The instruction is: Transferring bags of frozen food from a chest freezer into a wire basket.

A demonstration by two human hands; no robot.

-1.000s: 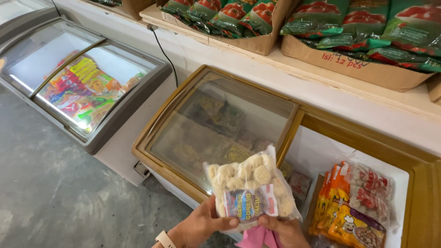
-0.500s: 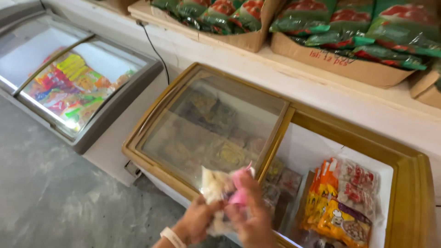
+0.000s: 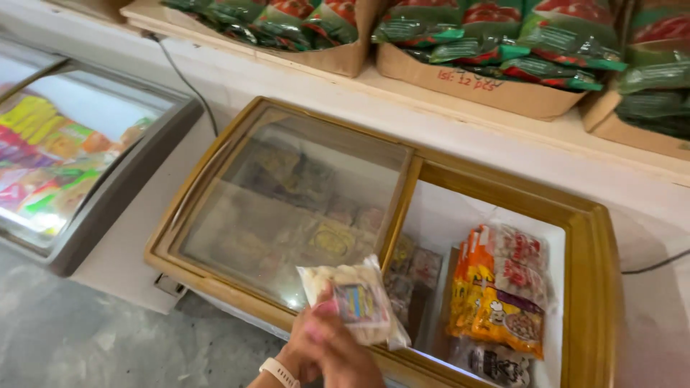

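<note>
**Two hands hold a bag of frozen food over the freezer**

The right hand is in front, fingers curled around a clear bag of pale round frozen pieces. The left hand is mostly hidden behind it, so how tightly it grips cannot be told; it seems to touch the bag from below. A white band sits on the left wrist.

The bag is held over the front edge of a gold-framed chest freezer. Its glass lid is slid left, so the right side is open. Orange snack packs stand inside. A grey freezer stands well to the left. Boxes of green packets sit on the shelf above.
</note>
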